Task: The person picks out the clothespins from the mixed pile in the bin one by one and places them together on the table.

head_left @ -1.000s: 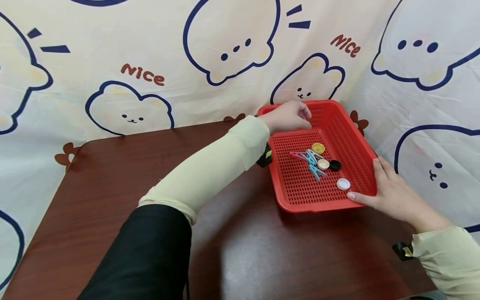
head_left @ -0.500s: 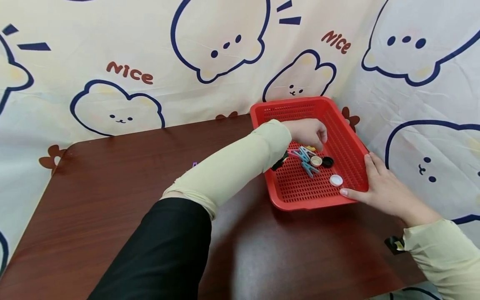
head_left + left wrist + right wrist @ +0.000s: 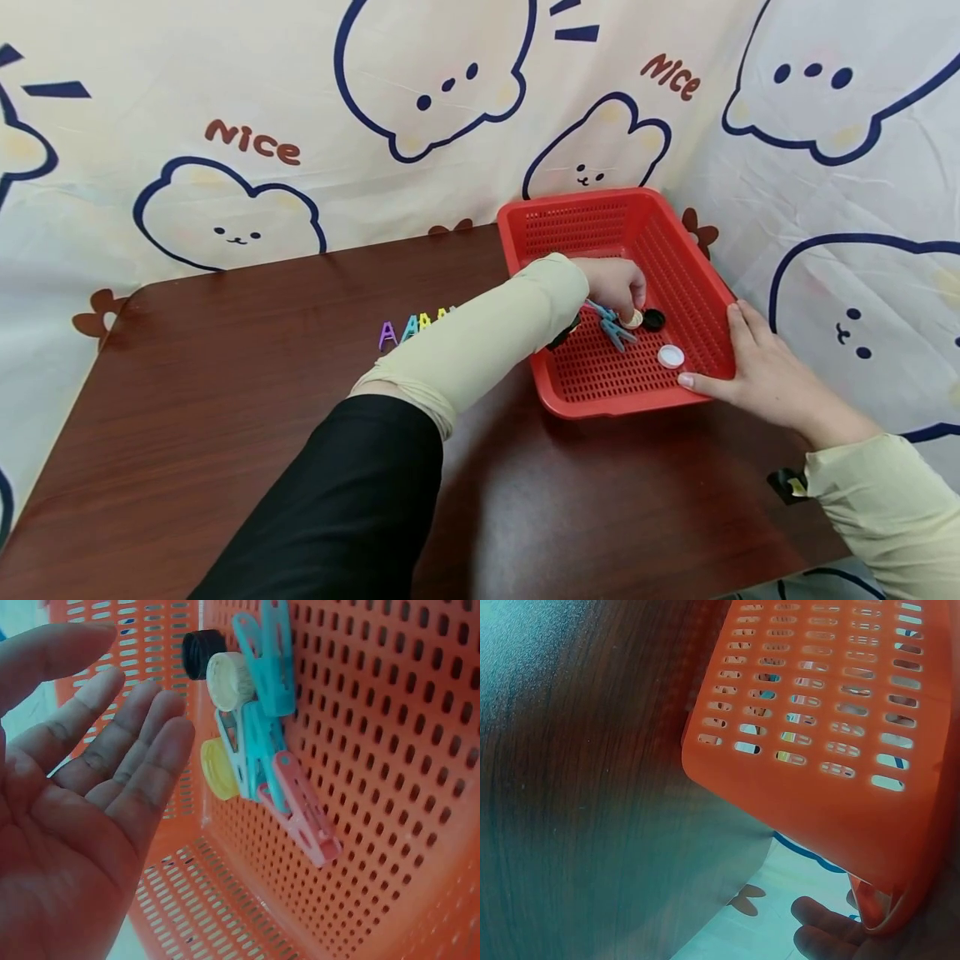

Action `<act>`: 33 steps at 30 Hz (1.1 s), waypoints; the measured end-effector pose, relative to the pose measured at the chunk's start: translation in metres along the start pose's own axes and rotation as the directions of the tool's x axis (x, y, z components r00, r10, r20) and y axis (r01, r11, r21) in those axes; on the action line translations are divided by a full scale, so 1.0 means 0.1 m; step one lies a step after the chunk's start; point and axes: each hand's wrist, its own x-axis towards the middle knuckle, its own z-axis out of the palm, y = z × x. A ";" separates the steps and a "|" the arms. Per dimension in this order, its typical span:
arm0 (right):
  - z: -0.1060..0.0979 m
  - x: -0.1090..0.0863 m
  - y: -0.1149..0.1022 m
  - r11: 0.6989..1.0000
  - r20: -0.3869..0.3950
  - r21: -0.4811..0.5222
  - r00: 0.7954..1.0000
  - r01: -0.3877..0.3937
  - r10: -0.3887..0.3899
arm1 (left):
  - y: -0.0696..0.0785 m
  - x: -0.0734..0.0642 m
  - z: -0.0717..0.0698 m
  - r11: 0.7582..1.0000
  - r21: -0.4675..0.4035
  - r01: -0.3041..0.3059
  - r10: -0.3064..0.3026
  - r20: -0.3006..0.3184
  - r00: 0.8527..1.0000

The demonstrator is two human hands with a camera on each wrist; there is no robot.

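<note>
My left hand [image 3: 617,282] reaches down into the red basket [image 3: 615,407], fingers loosely extended and holding nothing in the left wrist view. Beside its fingertips there lie a yellow cap [image 3: 219,769], a cream cap [image 3: 229,681] and a black cap [image 3: 201,652]. Two blue clothespins [image 3: 274,667], a pink clothespin [image 3: 304,814] and a pale one [image 3: 234,750] are heaped by them on the basket floor. A white cap [image 3: 671,357] sits near the front right corner. My right hand [image 3: 780,387] grips the basket's right rim, thumb over the front corner and fingers along the outer side.
On the brown table [image 3: 247,400], several coloured clothespins stand in a row left of the basket, led by a purple one [image 3: 387,335]; my left sleeve [image 3: 487,333] partly hides the row. A printed cloth [image 3: 420,192] rises behind the table and at the right.
The left hand has moved from over the basket's far left rim down and forward to the clothespins and caps. The row on the table has come into sight. The right hand keeps its grip.
</note>
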 end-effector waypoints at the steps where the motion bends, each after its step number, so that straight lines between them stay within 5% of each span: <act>1: 0.00 0.00 0.00 1.000 -0.002 0.001 1.000 0.000 0.000 | 0.00 0.01 0.02 1.000 0.008 0.002 -0.002 0.007 1.000; 15: -0.02 0.01 0.01 1.000 -0.002 -0.009 1.000 -0.014 0.014 | -0.08 0.19 0.18 0.991 0.130 -0.022 0.017 0.042 0.999; 20: -0.01 0.01 0.01 1.000 0.001 -0.010 1.000 -0.013 0.013 | -0.11 0.21 0.21 0.990 0.123 -0.063 0.059 0.036 0.998; 29: -0.01 0.01 0.01 1.000 -0.008 -0.004 1.000 -0.008 0.008 | -0.12 0.20 0.19 1.000 0.020 -0.013 0.013 0.010 1.000; 33: -0.02 0.01 0.00 1.000 0.000 -0.003 1.000 -0.012 0.012 | -0.12 0.23 0.19 0.999 0.039 -0.005 0.004 0.018 1.000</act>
